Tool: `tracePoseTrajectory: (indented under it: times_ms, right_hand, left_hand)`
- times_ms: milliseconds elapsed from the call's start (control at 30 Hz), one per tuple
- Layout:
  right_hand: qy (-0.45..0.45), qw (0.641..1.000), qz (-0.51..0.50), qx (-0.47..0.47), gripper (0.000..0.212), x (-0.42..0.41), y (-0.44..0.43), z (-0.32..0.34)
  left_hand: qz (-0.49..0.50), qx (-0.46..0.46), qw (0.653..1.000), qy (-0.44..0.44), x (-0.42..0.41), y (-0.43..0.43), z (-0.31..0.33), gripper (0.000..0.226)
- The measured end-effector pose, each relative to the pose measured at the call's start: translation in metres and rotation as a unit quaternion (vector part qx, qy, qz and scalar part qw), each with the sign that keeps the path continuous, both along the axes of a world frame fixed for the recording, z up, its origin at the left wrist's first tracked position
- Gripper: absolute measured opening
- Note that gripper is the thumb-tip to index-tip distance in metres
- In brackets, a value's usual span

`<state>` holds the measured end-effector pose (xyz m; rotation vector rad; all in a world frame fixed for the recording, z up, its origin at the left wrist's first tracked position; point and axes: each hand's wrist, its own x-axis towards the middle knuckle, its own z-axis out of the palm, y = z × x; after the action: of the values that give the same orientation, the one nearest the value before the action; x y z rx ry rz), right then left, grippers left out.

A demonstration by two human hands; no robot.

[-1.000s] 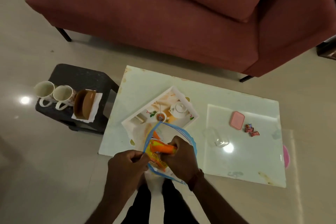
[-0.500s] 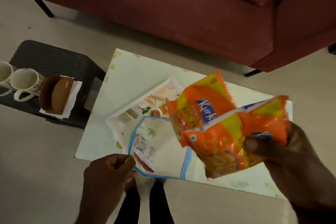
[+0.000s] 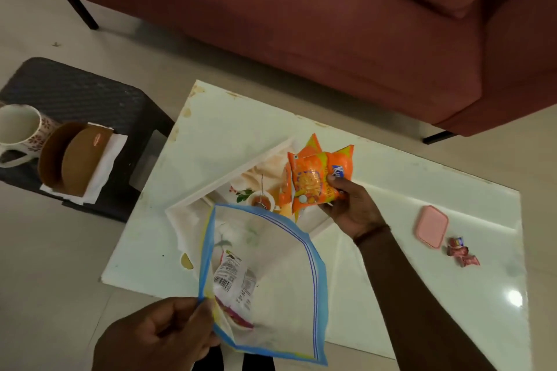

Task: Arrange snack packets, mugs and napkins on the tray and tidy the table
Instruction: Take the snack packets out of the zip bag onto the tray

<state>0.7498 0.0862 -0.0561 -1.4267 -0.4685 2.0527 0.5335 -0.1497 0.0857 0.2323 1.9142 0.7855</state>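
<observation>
right hand (image 3: 351, 208) fingers pinch crinkled orange snack packets (image 3: 313, 181); left hand (image 3: 156, 337) pinches clear blue-edged bag (image 3: 271, 280).

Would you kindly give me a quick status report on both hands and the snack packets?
Right hand grips orange snack packets over the tray. Left hand grips zip bag, one packet inside. Nothing in the way.

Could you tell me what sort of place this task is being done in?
Most likely a home living room: a red upholstered sofa stands behind a low white coffee table, beside a dark stool holding a floral mug, all on a pale tiled floor.
</observation>
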Motion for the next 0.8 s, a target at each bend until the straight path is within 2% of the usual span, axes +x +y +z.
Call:
tracePoseTrajectory:
  times_ms: [100, 200, 400, 500, 567, 600, 633, 667, 733, 767, 800]
  right_hand:
    - [0.008, 0.999, 0.050, 0.008, 0.039, -0.013, 0.013, -0.030]
    - [-0.021, 0.994, 0.097, 0.040, 0.046, -0.022, 0.031, -0.045]
    - [-0.171, 0.972, 0.127, 0.095, 0.048, -0.002, 0.068, -0.054]
    - [-0.232, 0.959, 0.126, 0.106, 0.045, 0.009, 0.071, -0.055]
    - [-0.261, 0.950, 0.130, 0.109, 0.045, 0.013, 0.068, -0.056]
    - [-0.269, 0.948, 0.128, 0.113, 0.045, 0.016, 0.065, -0.055]
    - [-0.273, 0.947, 0.117, 0.119, 0.045, 0.018, 0.060, -0.054]
    - [-0.268, 0.950, 0.098, 0.124, 0.044, 0.022, 0.053, -0.052]
    - [-0.230, 0.962, 0.059, 0.133, 0.039, 0.031, 0.037, -0.046]
    - [-0.207, 0.968, 0.048, 0.135, 0.037, 0.037, 0.027, -0.043]
    - [-0.184, 0.973, 0.044, 0.134, 0.036, 0.041, 0.016, -0.041]
  left_hand:
    - [-0.017, 0.040, 0.997, -0.065, 0.000, -0.002, -0.003, 0.023]
    - [0.017, 0.041, 0.999, 0.005, 0.008, -0.007, -0.011, 0.034]
    - [0.030, 0.060, 0.998, 0.007, 0.023, -0.001, -0.009, 0.035]
    - [0.021, 0.055, 0.996, -0.060, 0.012, -0.004, -0.012, 0.034]
    - [-0.012, 0.053, 0.973, -0.225, -0.002, -0.005, -0.008, 0.013]
    - [-0.023, 0.034, 0.963, -0.265, -0.004, -0.007, -0.004, 0.022]
    - [-0.021, 0.021, 0.963, -0.267, -0.007, -0.009, -0.006, 0.039]
    - [-0.015, 0.019, 0.972, -0.235, -0.006, -0.010, -0.007, 0.045]
    - [-0.040, 0.011, 0.997, -0.060, 0.005, 0.006, -0.012, 0.022]
    - [-0.033, 0.016, 0.999, 0.003, 0.012, 0.009, -0.008, 0.014]
    - [-0.030, 0.024, 0.999, 0.029, 0.017, 0.010, -0.008, 0.020]
